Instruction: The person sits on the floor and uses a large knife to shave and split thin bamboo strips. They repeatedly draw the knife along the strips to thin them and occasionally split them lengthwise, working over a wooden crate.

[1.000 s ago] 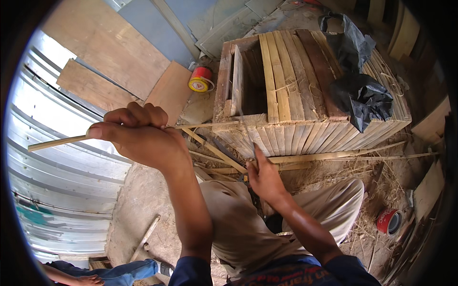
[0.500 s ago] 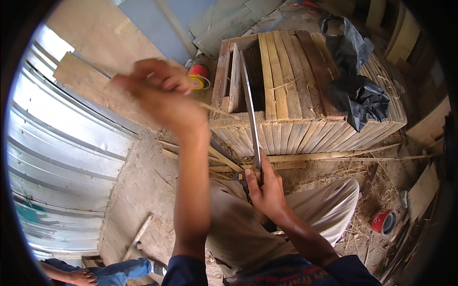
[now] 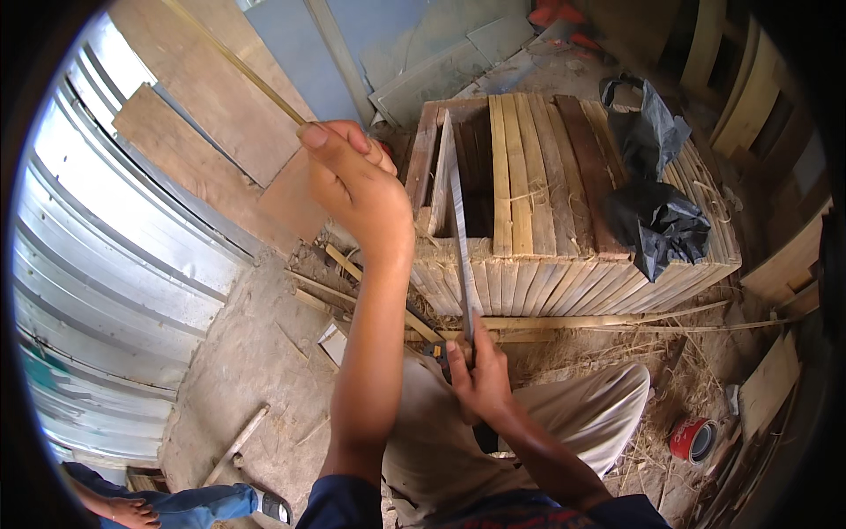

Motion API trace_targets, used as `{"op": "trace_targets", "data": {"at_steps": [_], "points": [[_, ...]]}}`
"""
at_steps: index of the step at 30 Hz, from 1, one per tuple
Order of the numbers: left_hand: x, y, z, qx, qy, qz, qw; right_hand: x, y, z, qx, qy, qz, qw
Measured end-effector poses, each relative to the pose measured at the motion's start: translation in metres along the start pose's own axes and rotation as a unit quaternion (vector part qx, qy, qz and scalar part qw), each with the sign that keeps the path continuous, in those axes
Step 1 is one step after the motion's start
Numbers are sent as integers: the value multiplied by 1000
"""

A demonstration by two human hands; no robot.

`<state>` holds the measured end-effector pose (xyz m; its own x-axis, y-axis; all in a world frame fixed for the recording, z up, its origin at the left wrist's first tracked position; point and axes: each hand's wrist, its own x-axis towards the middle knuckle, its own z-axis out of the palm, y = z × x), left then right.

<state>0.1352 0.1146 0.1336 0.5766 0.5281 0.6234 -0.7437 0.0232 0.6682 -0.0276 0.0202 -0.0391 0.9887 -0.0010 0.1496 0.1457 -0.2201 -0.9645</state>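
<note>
My left hand (image 3: 359, 185) is raised, its fingers pinched round a thin bamboo strip (image 3: 236, 62) that slants up to the upper left. Low in front of my lap, my right hand (image 3: 480, 375) grips a long straight knife (image 3: 461, 220), whose blade points up and away from me. Behind the blade stands a box (image 3: 538, 189) covered with wooden slats, with a dark opening at its left end. The knife's handle is mostly covered by my fingers. A small black and yellow object (image 3: 434, 351) shows just left of my right hand.
A crumpled black plastic bag (image 3: 659, 220) lies on the box. Loose strips (image 3: 608, 322) and shavings litter the floor before it. A red tin (image 3: 693, 439) lies at right. At lower left are another person's hand (image 3: 132, 511) and jeans; a corrugated metal wall (image 3: 115, 291) rises at left.
My left hand has swung to the right and its fingers now show sharply; the strip now points up left instead of toward the box. The knife stays in my right hand, slightly lower in view.
</note>
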Motion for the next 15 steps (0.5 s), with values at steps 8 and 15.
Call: {"op": "trace_targets", "data": {"at_steps": [8, 15], "points": [[8, 0, -9, -6, 19, -7, 1000, -11, 6, -14, 67, 29, 68, 995], [1, -5, -7, 45, 12, 68, 997, -20, 26, -6, -32, -102, 80, 991]]}}
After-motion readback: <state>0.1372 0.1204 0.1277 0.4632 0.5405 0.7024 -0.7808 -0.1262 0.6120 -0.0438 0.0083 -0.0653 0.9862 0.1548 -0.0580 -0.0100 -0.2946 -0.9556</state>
